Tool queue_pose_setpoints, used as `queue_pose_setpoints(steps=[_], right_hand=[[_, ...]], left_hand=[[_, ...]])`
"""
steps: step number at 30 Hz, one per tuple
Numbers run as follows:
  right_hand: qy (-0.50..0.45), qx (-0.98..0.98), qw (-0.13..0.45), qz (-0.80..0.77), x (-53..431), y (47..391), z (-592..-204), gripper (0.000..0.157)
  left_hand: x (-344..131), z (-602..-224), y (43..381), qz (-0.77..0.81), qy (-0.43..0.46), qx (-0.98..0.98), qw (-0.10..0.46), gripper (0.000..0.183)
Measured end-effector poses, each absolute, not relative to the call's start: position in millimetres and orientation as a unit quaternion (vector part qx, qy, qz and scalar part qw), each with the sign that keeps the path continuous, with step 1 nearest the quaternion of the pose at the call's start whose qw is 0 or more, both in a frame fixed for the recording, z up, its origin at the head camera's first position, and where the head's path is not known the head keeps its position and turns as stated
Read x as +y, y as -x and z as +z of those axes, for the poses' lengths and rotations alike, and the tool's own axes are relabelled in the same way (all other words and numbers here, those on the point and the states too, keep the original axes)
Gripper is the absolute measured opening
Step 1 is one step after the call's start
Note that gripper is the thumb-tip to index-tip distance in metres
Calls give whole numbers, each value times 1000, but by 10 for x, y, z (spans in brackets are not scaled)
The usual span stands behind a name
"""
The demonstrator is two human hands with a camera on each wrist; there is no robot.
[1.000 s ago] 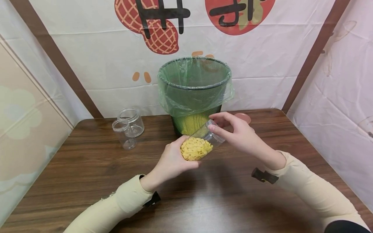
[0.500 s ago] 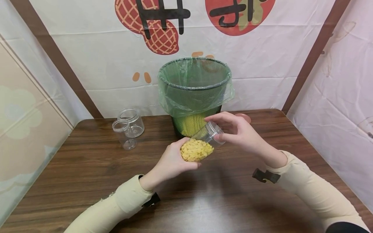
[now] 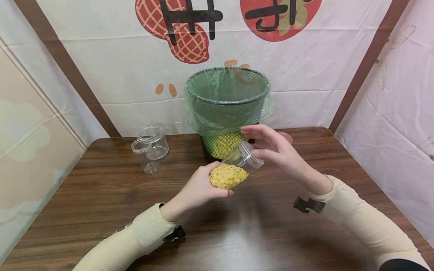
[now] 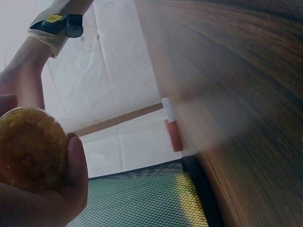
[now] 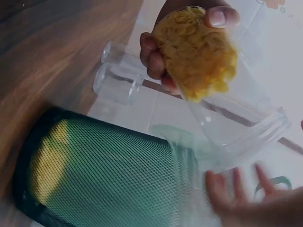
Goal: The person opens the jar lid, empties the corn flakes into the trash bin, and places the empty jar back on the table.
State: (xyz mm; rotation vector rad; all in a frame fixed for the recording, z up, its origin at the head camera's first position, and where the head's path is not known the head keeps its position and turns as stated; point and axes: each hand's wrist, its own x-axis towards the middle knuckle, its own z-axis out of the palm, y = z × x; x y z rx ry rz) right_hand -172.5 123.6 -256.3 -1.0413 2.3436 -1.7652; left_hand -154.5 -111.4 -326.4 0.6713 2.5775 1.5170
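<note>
My left hand (image 3: 198, 186) grips the lower part of a clear plastic jar (image 3: 234, 157), held tilted above the table with its top toward the upper right. Yellow flakes (image 3: 228, 176) fill about its lower half. At the jar's ribbed, clear top (image 3: 250, 154), my right hand (image 3: 283, 150) has its thumb and fingers spread around it. The right wrist view shows those fingers (image 5: 239, 187) blurred and apart from the ribbed end. In the left wrist view the flakes (image 4: 33, 146) show through the jar's round base, with fingers wrapped round it.
Behind the jar stands a black mesh bin (image 3: 226, 101) with a green bag liner and something yellow (image 3: 223, 145) at its bottom. Two clear open jars (image 3: 154, 143) stand at the back left of the wooden table (image 3: 142, 210). A reddish round thing (image 3: 287, 137) lies partly behind my right hand.
My right fingers have shifted round the jar's top and spread away from it. The left hand keeps its grip, with the jar nearly in place.
</note>
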Motion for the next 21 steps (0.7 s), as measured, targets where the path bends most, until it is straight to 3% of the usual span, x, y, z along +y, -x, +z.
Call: queue_pose_setpoints(steps=[3,8,16,21], right_hand=[[266,823,-13,-502,1234,1702,-2555,47],[213,875,1,-435,1242,1679,-2575,44],[284,820,43,-496,1293,1719,-2579,47],[342,774,62,-530,1314,1752,-2601,52]], left_hand=[[-1109,-3277,1538,487,-212,847,23,52],[-1106,-3291,1529,485,-206,850,4,54],[-1134,-3297,1558,498,-222,838,33,50],[-1168,-3284,1573,548,-239,797,85,41]])
